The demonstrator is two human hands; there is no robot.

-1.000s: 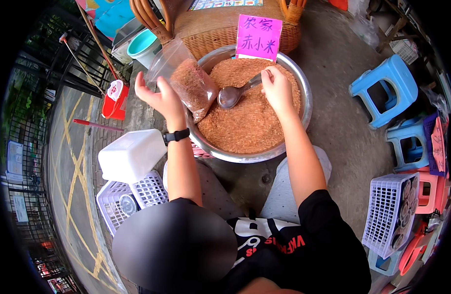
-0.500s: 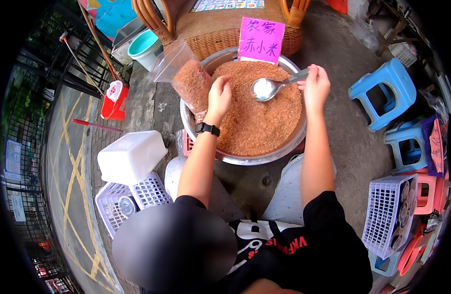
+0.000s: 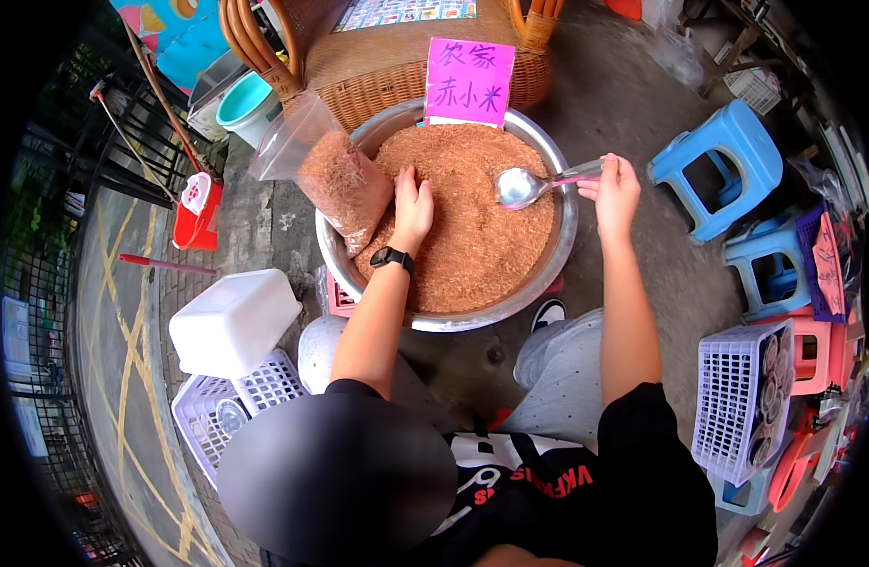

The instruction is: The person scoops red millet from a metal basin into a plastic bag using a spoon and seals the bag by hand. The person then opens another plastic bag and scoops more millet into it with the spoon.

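A wide metal basin (image 3: 538, 283) full of reddish-brown grain (image 3: 463, 255) stands in front of me. My left hand (image 3: 413, 206) rests on the grain at its left side, fingers stretched out, holding nothing. Just left of it, a clear plastic bag (image 3: 345, 184), partly filled with the same grain, sits tilted inside the basin against the left rim. Its empty upper part flares beyond the rim. My right hand (image 3: 616, 196), past the right rim, grips the handle of a large metal spoon (image 3: 521, 189). The spoon's bowl is over the grain, pointing left.
A pink handwritten sign (image 3: 469, 80) stands at the basin's far edge, before a wicker chair (image 3: 387, 99). Blue stools (image 3: 723, 170) and a lavender basket (image 3: 737, 406) are at right. A white plastic container (image 3: 234, 321) sits on a basket at left; a red bucket (image 3: 198, 213) is farther off.
My left hand has come down onto the grain, its fingers now stretched out beside the bag. My right hand has moved the spoon to the right. The whole view has shifted, and a shoe now shows.
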